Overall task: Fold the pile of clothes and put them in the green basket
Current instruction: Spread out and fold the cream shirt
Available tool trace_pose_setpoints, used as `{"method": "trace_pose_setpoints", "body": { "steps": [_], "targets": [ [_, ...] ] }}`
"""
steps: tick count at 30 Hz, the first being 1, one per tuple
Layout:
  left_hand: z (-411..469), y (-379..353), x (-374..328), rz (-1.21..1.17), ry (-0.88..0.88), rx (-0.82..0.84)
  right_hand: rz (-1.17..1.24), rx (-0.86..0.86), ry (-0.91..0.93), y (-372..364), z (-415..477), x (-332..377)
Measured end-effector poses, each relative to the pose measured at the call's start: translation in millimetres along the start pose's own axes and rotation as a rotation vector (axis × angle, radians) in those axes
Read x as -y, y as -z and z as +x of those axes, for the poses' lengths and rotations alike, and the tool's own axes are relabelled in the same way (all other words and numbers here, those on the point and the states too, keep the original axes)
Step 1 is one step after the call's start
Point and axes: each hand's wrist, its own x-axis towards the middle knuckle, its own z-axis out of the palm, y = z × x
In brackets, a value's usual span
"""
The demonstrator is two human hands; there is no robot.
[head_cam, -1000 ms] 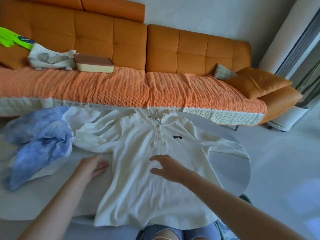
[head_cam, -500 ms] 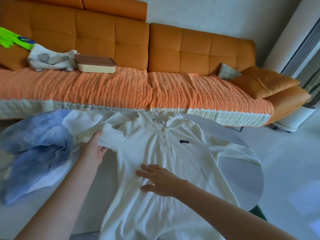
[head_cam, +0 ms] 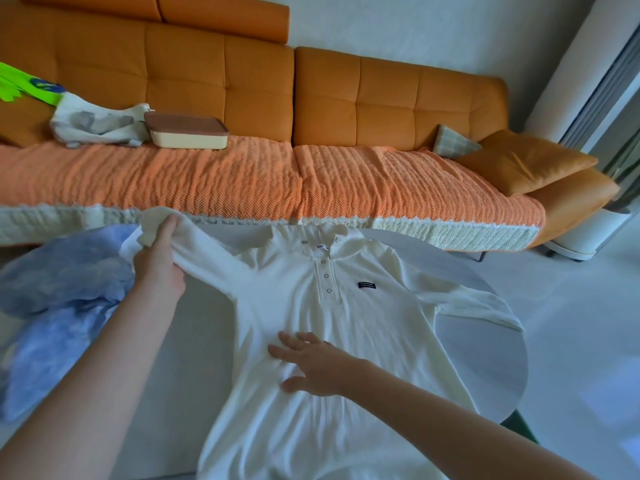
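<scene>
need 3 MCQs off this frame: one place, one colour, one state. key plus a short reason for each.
1. Where does the blue garment lie?
A) on the floor
B) on the table, left of the white shirt
C) in a basket

2. What colour is the lid of the box on the sofa?
A) green
B) brown
C) white

3. What is the left hand doing?
A) gripping the white shirt by a sleeve
B) lying flat on the table
C) holding the box

Key:
1 B: the blue garment lies bunched on the table beside the shirt's sleeve.
2 B: a brown lid sits over a cream base.
3 A: its fingers curl round the sleeve, while the right hand lies flat on the shirt's body.
</scene>
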Motion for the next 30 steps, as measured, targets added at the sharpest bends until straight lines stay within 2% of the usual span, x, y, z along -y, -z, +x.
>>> {"method": "trace_pose_setpoints", "body": {
  "steps": [4,8,9,11,14,16,19,22,23,25,30],
  "targets": [
    [-1,-3,-2,0.054,-0.085,0.066,0.007,-0.004,0.004,0,1,1],
    [-10,-20,-4,0.174,-0.125,0.047,0.103,-0.049,0.031,6,0,-3],
    [-17,-25,-4,0.207,-0.137,0.045,0.216,-0.084,0.032,12,1,-5],
    [-31,-37,0,0.373,-0.237,0.119,0.613,-0.226,-0.056,31,5,-11],
    [-60,-46,24,0.891,-0.674,0.399,1.252,-0.458,-0.229,70,9,-24],
    [-76,-45,50,1.16,-0.9,0.593,1.399,-0.594,-0.307,89,10,-35],
    [-88,-33,97,1.671,-1.133,0.813,1.264,-0.67,-0.432,96,14,-46],
    [-99,-20,134,1.902,-1.13,0.936,0.995,-0.58,-0.435,87,26,-45],
    [-101,-16,144,1.967,-1.081,0.937,0.907,-0.514,-0.439,81,31,-45],
    [-97,-12,163,2.054,-1.122,0.925,0.713,-0.415,-0.48,68,40,-46],
    [-97,-14,171,2.104,-1.136,0.902,0.165,-0.452,-0.349,52,55,-38]
  ]
}}
